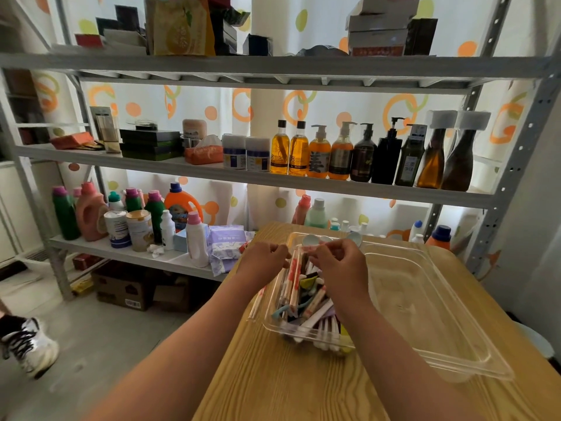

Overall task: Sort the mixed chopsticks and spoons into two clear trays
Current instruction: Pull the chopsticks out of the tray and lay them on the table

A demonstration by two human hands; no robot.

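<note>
- The fingers [280,253] of the left hand [262,258] are curled in over the far end of the filled tray [267,314], right at the tops of the chopsticks [294,296]. I cannot tell whether they grip 1 or only touch it.
- The fingers [315,256] of the right hand [340,265] are curled too, with thumb and forefinger drawn close together above the same end of the filled tray. I cannot tell what they hold, if anything.
- The 2 hands sit close together, and both forearms reach in from the near side of the filled tray.
- The filled tray is clear plastic and stands on the wood-grain counter [273,375]. It holds a jumbled heap of chopsticks, some in patterned paper sleeves, mixed with coloured handles.
- Pale spoons [312,240] lie at the far end of the filled tray, just beyond the fingertips.
- 1 thin pale stick [256,302] lies along the left wall of the filled tray, apparently outside it.
- The second tray [425,299], also clear and wider, lies just right of the filled tray, their rims touching or nearly so.
- Beyond the filled tray stands a grey metal shelving unit [136,164] with a row of bottles [364,156] on its middle shelf.
- Far left of the filled tray, on the floor, is a white shoe [30,344] with dark laces.
</note>
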